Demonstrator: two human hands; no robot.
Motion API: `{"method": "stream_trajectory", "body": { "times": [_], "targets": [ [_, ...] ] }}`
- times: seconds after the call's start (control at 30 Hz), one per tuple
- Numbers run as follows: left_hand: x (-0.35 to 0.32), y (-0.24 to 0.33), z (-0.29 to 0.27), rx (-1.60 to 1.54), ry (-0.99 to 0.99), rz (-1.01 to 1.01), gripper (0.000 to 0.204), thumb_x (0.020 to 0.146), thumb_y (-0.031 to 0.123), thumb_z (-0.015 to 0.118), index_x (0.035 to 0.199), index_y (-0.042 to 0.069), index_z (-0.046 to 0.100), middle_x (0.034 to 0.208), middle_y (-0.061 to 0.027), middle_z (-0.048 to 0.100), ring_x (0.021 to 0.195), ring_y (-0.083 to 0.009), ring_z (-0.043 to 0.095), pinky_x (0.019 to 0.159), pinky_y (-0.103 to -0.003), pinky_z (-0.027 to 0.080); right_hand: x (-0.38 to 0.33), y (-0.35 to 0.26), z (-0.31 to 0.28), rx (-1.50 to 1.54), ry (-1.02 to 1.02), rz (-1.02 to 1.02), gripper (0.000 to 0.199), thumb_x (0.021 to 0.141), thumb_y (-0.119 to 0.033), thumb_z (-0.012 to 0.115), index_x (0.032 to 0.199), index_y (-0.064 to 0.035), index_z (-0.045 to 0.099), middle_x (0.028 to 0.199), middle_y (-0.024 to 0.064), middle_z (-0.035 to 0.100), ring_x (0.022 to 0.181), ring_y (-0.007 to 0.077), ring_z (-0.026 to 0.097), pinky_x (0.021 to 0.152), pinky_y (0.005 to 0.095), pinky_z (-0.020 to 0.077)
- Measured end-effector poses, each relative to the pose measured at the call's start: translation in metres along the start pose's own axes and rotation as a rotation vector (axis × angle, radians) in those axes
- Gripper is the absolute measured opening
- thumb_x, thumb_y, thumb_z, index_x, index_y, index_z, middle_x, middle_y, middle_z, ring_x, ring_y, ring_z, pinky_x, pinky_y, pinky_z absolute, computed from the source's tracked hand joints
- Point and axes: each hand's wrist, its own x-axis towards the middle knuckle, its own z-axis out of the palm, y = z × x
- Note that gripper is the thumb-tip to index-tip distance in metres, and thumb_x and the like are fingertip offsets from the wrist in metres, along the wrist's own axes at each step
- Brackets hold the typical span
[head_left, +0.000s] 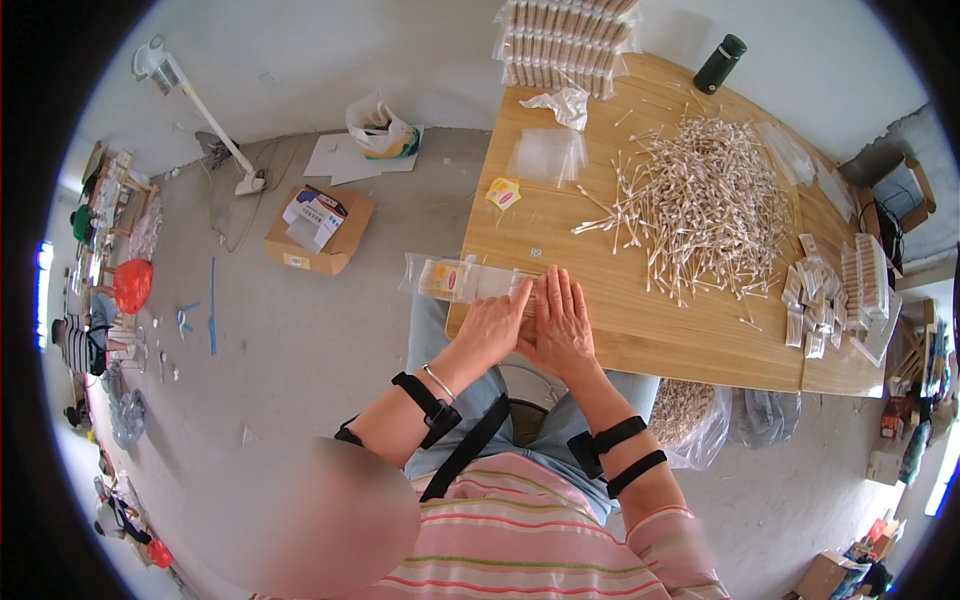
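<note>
One clear packet [470, 281] under two hands: left hand [492, 325], right hand [562, 325].

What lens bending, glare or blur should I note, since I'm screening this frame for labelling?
Head view: fisheye bends the wooden table edges and leaves a black rim; daylight is soft, with slight glare on the clear bag under the left hand and right hand; a blurred patch covers the lower left.

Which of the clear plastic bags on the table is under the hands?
The clear bag with a yellow label at the table's near edge; both hands press on it. The other empty bag lies farther away, untouched.
</note>
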Motion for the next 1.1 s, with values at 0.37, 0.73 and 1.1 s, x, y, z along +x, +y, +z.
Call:
{"method": "stream_trajectory", "body": {
  "times": [0.37,0.73,1.1],
  "targets": [
    [-0.004,-0.002,0.006,0.076,0.050,0.042,0.054,0.093,0.015,0.051,0.142,0.004,0.030,0.098,-0.0197,0.066,0.089,-0.0351,0.064,0.081,-0.046,0.047,0.000,0.001,0.003,0.010,0.024,-0.001,0.096,0.078,-0.055,0.059,0.143,0.0073,0.027,0.151,0.0261,0.022,0.144,0.0370,0.018,0.117,0.0473,0.0138],
    [0.002,-0.007,0.007,0.027,0.106,0.037,0.051,0.091,0.016,0.052,0.137,0.001,0.036,0.082,-0.0193,0.067,0.075,-0.0363,0.067,0.067,-0.046,0.052,0.000,-0.002,0.000,-0.020,-0.020,-0.001,0.102,0.079,-0.064,0.057,0.144,0.0082,0.026,0.152,0.0269,0.019,0.144,0.0381,0.015,0.117,0.0465,0.0132],
    [0.051,-0.017,-0.025,-0.041,0.272,0.040,0.017,0.086,0.019,0.063,0.099,0.008,0.063,0.086,-0.0122,0.069,0.078,-0.0351,0.065,0.065,-0.043,0.052,0.000,-0.002,0.000,-0.010,0.013,0.016,0.109,0.076,-0.072,0.054,0.143,0.0088,0.027,0.152,0.0261,0.022,0.144,0.0372,0.017,0.117,0.0468,0.0148]
  ]
}}
